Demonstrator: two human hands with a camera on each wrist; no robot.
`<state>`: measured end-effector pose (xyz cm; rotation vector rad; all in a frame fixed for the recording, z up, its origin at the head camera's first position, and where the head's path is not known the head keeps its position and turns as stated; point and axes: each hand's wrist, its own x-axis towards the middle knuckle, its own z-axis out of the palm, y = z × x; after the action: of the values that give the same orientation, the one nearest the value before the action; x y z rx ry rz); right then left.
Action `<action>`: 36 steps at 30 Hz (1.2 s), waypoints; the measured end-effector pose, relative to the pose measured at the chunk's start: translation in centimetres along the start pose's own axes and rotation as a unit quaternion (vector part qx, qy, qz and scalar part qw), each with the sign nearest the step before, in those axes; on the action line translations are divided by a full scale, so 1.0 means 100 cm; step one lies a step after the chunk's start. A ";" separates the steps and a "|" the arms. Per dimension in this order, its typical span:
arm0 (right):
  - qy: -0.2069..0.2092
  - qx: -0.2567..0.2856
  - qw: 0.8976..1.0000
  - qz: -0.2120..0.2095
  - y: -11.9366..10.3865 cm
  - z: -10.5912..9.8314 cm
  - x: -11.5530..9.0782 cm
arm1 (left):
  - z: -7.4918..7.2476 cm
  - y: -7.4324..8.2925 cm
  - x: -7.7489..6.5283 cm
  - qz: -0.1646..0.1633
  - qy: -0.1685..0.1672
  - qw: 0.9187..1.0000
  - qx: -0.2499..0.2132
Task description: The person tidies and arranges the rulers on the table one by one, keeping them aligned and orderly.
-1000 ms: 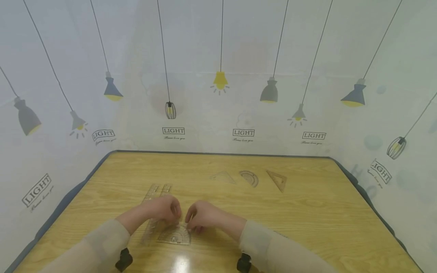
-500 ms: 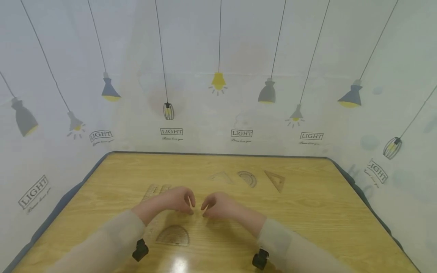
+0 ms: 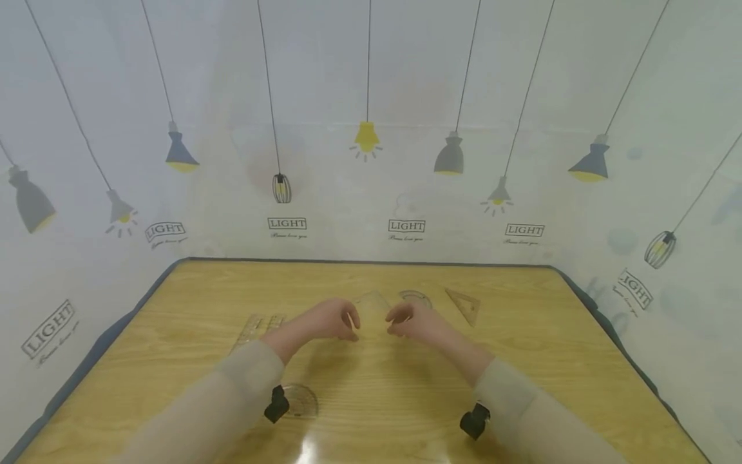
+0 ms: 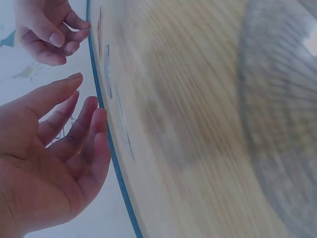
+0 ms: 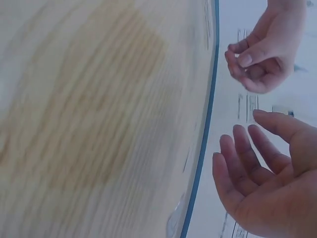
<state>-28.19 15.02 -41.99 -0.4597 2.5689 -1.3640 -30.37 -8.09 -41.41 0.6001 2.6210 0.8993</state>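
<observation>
My left hand (image 3: 335, 319) hovers over the middle of the table, fingers loosely bent and nothing in them. Facing it, a short gap away, is my right hand (image 3: 415, 322), also relaxed and holding nothing. Just beyond them lie a clear set square (image 3: 375, 300) and a protractor (image 3: 418, 297), the latter partly covered by the right hand. A second clear protractor (image 3: 304, 401) lies below the left forearm, partly hidden by the wrist camera; this protractor (image 4: 282, 109) looms large in the left wrist view. Both wrist views show the palms with fingers spread apart.
Two clear rulers (image 3: 250, 330) lie side by side on the left, partly behind the left arm. A triangular set square (image 3: 465, 305) lies at the back right. The wooden table (image 3: 551, 361) has a dark edge, with a lamp-printed white cloth (image 3: 336, 161) around it.
Both hands have left the near protractor, where their fingers were a second ago, and moved forward and right toward the back row. The near protractor stays on the table.
</observation>
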 end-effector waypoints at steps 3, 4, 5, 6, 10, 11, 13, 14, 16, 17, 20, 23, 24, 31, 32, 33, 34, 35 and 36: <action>0.038 -0.003 0.999 0.002 0.010 -0.013 0.002 | 0.000 0.005 0.011 0.007 0.011 1.000 -0.002; 0.049 -0.001 0.999 0.004 0.015 -0.017 0.003 | 0.000 0.007 0.015 0.008 0.014 1.000 -0.004; 0.061 0.003 0.998 0.009 0.019 -0.020 0.004 | 0.000 0.008 0.019 0.009 0.016 1.000 -0.006; 0.071 0.008 0.997 0.012 0.023 -0.023 0.005 | 0.000 0.009 0.023 0.010 0.019 1.000 -0.009; 0.100 0.049 0.994 0.021 0.039 -0.031 0.010 | 0.001 0.012 0.039 0.016 0.034 0.999 -0.021; 0.105 0.057 0.992 0.027 0.042 -0.033 0.011 | 0.002 0.012 0.042 0.017 0.038 0.999 -0.025; 0.109 0.071 0.991 0.031 0.048 -0.036 0.013 | 0.004 0.013 0.049 0.017 0.046 0.998 -0.031; 0.112 0.073 0.990 0.036 0.050 -0.037 0.013 | 0.005 0.014 0.052 0.018 0.048 0.998 -0.036; 0.118 0.074 0.989 0.045 0.054 -0.039 0.015 | 0.008 0.016 0.059 0.018 0.050 0.997 -0.049; 0.119 0.074 0.989 0.047 0.056 -0.039 0.015 | 0.009 0.016 0.063 0.018 0.051 0.997 -0.054; 0.126 0.079 0.988 0.050 0.059 -0.041 0.018 | 0.014 0.020 0.074 0.020 0.054 0.996 -0.065; 0.126 0.082 0.987 0.047 0.061 -0.043 0.022 | 0.018 0.020 0.088 0.022 0.059 0.996 -0.070; 0.125 0.082 0.988 0.048 0.062 -0.043 0.024 | 0.019 0.021 0.092 0.022 0.060 0.995 -0.070; 0.110 0.078 0.989 0.055 0.072 -0.045 0.035 | 0.024 0.017 0.122 0.033 0.056 0.995 -0.069; 0.108 0.080 0.989 0.058 0.073 -0.045 0.036 | 0.025 0.016 0.126 0.036 0.053 0.996 -0.069; 0.107 0.081 0.989 0.062 0.074 -0.045 0.037 | 0.026 0.015 0.130 0.037 0.050 0.996 -0.070; 0.108 0.083 0.989 0.065 0.076 -0.045 0.037 | 0.027 0.015 0.133 0.039 0.046 0.996 -0.066; 0.109 0.079 0.989 0.066 0.077 -0.044 0.038 | 0.029 0.015 0.135 0.041 0.044 0.996 -0.065; 0.112 0.079 0.988 0.068 0.077 -0.044 0.038 | 0.030 0.015 0.138 0.041 0.041 0.996 -0.064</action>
<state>-34.49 21.11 -46.09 -0.1071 2.5779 -1.6348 -40.65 1.05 -44.74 0.6544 2.6018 1.1294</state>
